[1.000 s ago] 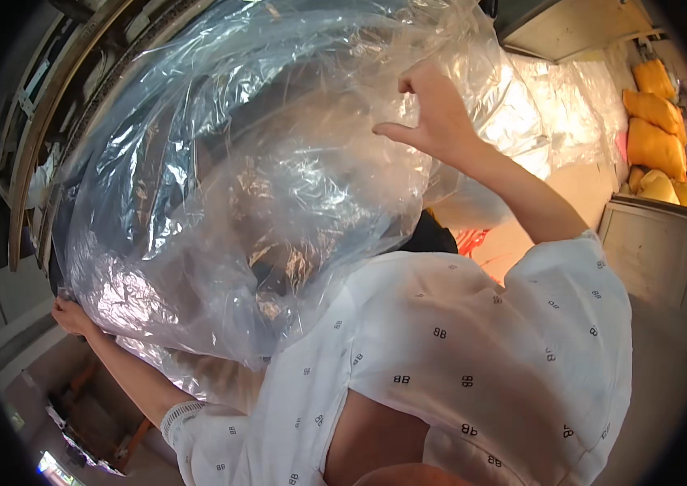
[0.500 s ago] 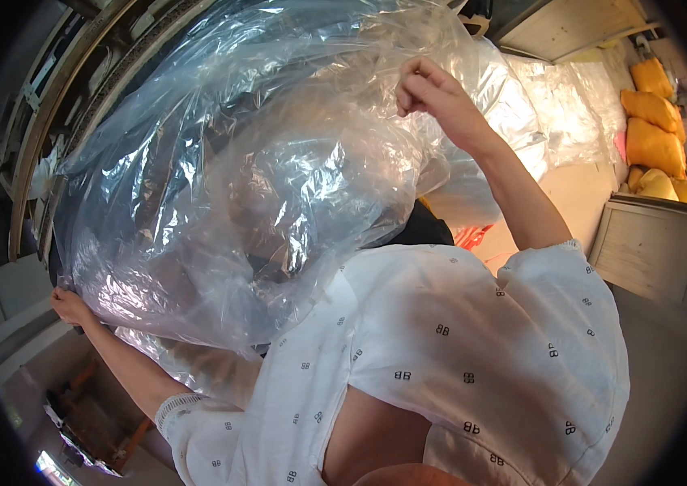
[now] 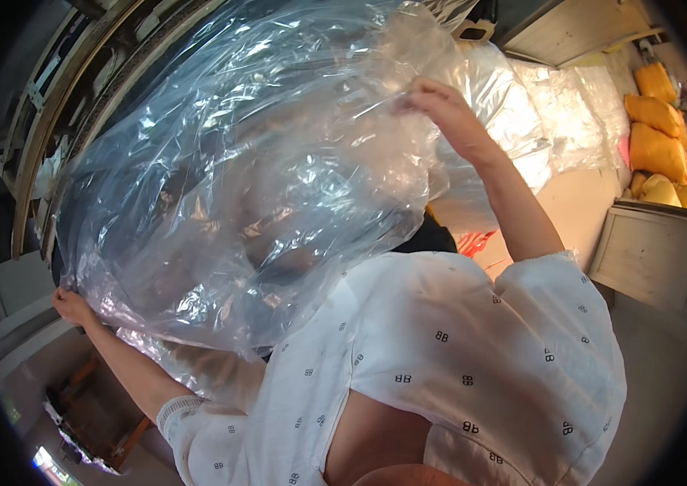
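Note:
A large, crinkled sheet of clear plastic film (image 3: 222,186) spreads before me from the upper middle to the lower left. My left hand (image 3: 74,307) is closed on its lower left edge, arm stretched far out. Toward the film's right side, my right hand (image 3: 445,112) is raised with the fingertips pinched on the film; motion smears them slightly. Folds of the film stand up beyond that hand. Dark shapes show dimly through the plastic, too veiled to name.
More clear plastic (image 3: 570,113) lies at the upper right. Several orange-yellow bundles (image 3: 658,150) are stacked beside it, above a pale cabinet (image 3: 643,251). Curved-looking metal rails (image 3: 44,121) run along the left. A red striped item (image 3: 473,241) lies beyond my right side.
My right hand has moved slightly down and right. The film has shifted and looks flatter across the middle, with its upper right part lifted. My left hand stays nearly in place.

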Demonstrator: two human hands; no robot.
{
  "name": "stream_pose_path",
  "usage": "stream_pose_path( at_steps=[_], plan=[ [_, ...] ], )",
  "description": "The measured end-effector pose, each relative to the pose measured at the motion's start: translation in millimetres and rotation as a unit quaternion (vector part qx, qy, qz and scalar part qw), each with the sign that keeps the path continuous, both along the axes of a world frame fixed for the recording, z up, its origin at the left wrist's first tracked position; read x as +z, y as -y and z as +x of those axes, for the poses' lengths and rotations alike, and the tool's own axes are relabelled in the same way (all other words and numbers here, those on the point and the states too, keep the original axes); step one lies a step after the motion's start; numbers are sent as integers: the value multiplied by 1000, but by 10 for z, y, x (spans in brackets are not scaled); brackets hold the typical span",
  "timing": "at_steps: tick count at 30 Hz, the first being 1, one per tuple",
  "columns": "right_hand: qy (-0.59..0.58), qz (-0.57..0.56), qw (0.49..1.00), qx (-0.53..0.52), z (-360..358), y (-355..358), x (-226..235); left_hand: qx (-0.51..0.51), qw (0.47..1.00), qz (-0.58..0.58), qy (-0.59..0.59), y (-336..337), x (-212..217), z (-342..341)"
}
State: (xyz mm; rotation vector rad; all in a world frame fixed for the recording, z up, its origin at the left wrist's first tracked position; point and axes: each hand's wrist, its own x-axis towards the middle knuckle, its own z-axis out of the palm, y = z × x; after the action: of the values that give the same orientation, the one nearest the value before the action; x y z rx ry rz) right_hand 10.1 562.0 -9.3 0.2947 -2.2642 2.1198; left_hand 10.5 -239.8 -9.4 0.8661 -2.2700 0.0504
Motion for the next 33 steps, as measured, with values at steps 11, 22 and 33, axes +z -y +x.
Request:
stream_pose_path(
  at_steps=[11,22,33],
  plan=[
    [-24,33,997,-59,-665,-495,958,-16,1000,24,-7,63,-36,22],
    [-344,536,739,-219,-2099,-556,746,-21,998,5,-52,29,-40,112],
    [-326,450,826,-93,-2295,155,470,26,963,152,-222,497,405,1943]
  ],
)
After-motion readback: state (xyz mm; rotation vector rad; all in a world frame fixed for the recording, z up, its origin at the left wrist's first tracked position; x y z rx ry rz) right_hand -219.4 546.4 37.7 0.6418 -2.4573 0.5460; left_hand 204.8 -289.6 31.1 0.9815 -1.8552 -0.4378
